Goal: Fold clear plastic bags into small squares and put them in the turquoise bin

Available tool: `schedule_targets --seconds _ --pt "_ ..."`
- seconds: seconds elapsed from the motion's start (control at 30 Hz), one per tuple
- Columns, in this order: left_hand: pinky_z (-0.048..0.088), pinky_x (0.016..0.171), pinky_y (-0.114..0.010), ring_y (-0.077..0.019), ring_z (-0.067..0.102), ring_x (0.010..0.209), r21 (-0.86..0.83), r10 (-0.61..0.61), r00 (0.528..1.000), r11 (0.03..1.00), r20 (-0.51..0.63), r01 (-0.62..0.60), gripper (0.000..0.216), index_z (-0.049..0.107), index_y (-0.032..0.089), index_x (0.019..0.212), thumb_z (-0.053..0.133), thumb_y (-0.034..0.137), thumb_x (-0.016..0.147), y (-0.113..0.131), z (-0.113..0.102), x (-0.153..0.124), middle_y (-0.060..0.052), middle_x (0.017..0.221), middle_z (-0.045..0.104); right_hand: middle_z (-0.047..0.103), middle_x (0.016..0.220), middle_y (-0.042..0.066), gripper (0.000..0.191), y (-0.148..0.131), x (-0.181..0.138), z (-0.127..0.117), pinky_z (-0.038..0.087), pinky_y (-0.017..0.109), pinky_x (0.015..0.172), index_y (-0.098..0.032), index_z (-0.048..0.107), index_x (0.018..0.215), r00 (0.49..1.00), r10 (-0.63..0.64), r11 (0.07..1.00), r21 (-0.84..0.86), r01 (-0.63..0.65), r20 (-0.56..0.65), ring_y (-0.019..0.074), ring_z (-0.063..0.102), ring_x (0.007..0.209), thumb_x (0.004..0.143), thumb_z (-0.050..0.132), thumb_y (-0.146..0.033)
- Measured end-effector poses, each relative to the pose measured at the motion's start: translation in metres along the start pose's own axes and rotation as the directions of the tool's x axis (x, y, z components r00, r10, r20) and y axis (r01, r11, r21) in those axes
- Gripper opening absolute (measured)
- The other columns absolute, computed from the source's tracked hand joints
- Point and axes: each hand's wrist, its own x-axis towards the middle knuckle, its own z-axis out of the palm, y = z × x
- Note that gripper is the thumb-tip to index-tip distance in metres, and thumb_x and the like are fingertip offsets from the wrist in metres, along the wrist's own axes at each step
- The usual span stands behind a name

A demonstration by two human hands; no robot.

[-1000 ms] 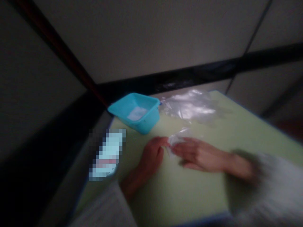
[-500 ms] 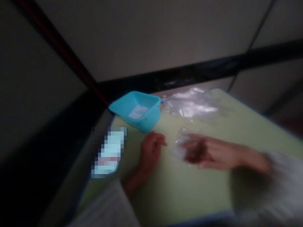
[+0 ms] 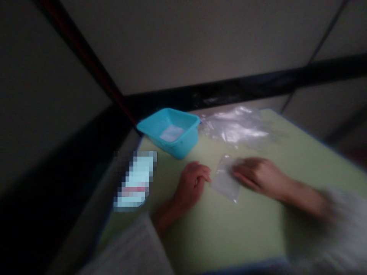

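A small clear plastic bag (image 3: 226, 181) lies flat on the pale green table, between my hands. My right hand (image 3: 258, 173) is at its upper right edge, with the fingers pressed together over that edge; the fingertips are blurred. My left hand (image 3: 193, 183) rests on the table to the left of the bag. Its fingers are curled in towards the thumb, and the fingertips come close to the bag's left corner. I see nothing in that hand; whether it touches the bag I cannot tell.
A turquoise plastic basin (image 3: 183, 143) with something flat and whitish (image 3: 172, 133) inside stands at the back left. Beside it is a heap of clear plastic bags (image 3: 237, 128). A pixelated light-blue item (image 3: 136, 181) lies at the left edge. Panel walls (image 3: 215, 46) rise behind the table (image 3: 229, 236).
My right hand has shifted slightly right and its fingers, spread over the small bag before, have drawn together at its edge. More of the bag shows. My left hand is nearer the bag.
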Motion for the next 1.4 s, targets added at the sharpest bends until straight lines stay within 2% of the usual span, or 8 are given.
schedule_targets --seconds 0.2,0.33,0.47,0.6,0.73,1.03,1.27,1.4 --pt "0.041 0.097 -0.038 -0.0142 0.064 0.084 -0.012 0.189 0.961 0.982 0.202 -0.19 0.032 0.062 0.019 0.08 0.038 0.002 0.069 0.001 0.002 -0.003 -0.001 0.085 0.072 0.069 0.099 0.014 0.033 0.008 0.001 0.006 0.05 0.04 0.083 -0.01 0.056 0.12 1.0 -0.024 0.997 0.074 0.024 0.003 0.022 0.065 0.088 0.095 0.038 -0.02" --pt "0.039 0.1 -0.039 -0.0149 0.063 0.087 -0.025 0.251 0.927 0.967 0.279 -0.254 0.035 0.062 0.017 0.09 0.039 0.002 0.069 0.004 0.002 -0.005 -0.002 0.089 0.072 0.065 0.114 0.013 0.029 0.007 0.0 0.007 0.047 0.043 0.092 -0.013 0.058 0.116 0.994 -0.104 0.979 0.174 0.106 -0.023 0.023 0.06 0.103 0.094 0.04 -0.021" --pt "0.041 0.098 -0.039 -0.0142 0.063 0.083 -0.03 0.207 0.961 0.978 0.184 -0.205 0.031 0.063 0.018 0.08 0.038 0.002 0.071 0.004 0.001 -0.003 -0.002 0.085 0.072 0.062 0.12 0.013 0.032 -0.007 -0.001 0.01 0.047 0.043 0.094 -0.015 0.06 0.116 0.999 -0.042 0.965 0.257 0.043 -0.009 0.0247 0.057 0.111 0.093 0.046 -0.031" --pt "0.044 0.094 -0.038 -0.0139 0.064 0.077 -0.042 0.134 0.991 0.99 0.028 -0.133 0.028 0.064 0.017 0.073 0.04 0.003 0.073 0.002 -0.001 0.0 -0.002 0.077 0.071 0.043 0.14 0.021 0.06 -0.017 -0.001 0.02 0.034 0.051 0.105 -0.007 0.042 0.136 0.998 0.028 0.978 0.205 -0.04 0.062 0.0315 0.042 0.127 0.089 0.051 -0.042" --pt "0.045 0.092 -0.036 -0.0147 0.065 0.076 -0.067 0.032 0.999 0.997 -0.041 -0.035 0.028 0.066 0.018 0.067 0.042 0.005 0.074 0.001 -0.002 0.004 -0.002 0.074 0.071 0.034 0.145 0.022 0.065 -0.018 -0.001 0.023 0.029 0.049 0.109 -0.005 0.035 0.14 0.993 0.009 0.977 0.213 -0.034 0.118 0.0306 0.033 0.134 0.09 0.048 -0.044" --pt "0.046 0.089 -0.034 -0.0169 0.064 0.08 -0.125 -0.101 0.994 0.988 -0.048 0.094 0.025 0.066 0.016 0.067 0.044 0.009 0.075 0.002 -0.001 0.005 -0.004 0.075 0.069 0.032 0.147 0.016 0.064 -0.015 -0.001 0.018 0.025 0.043 0.112 -0.01 0.032 0.143 0.958 -0.249 0.914 0.362 0.183 0.143 0.0246 0.028 0.136 0.09 0.049 -0.043" --pt "0.045 0.09 -0.036 -0.0207 0.06 0.097 -0.088 -0.158 0.986 0.983 0.051 0.162 0.03 0.064 0.015 0.092 0.045 0.006 0.07 0.004 -0.004 0.004 -0.007 0.097 0.067 0.036 0.146 0.017 0.056 0.005 0.002 0.009 0.027 0.045 0.11 -0.012 0.04 0.137 0.937 -0.343 0.873 0.391 0.292 0.066 0.0243 0.03 0.135 0.09 0.051 -0.039" --pt "0.049 0.082 -0.033 -0.019 0.064 0.086 -0.33 -0.162 0.975 0.921 0.154 0.205 0.021 0.062 0.015 0.092 0.051 0.011 0.075 0.009 -0.006 0.003 -0.008 0.091 0.068 0.064 0.1 0.013 0.02 0.004 0.001 -0.011 0.047 0.035 0.084 -0.013 0.065 0.099 0.949 -0.315 0.829 0.476 0.293 -0.035 0.0204 0.058 0.097 0.091 0.05 -0.025"
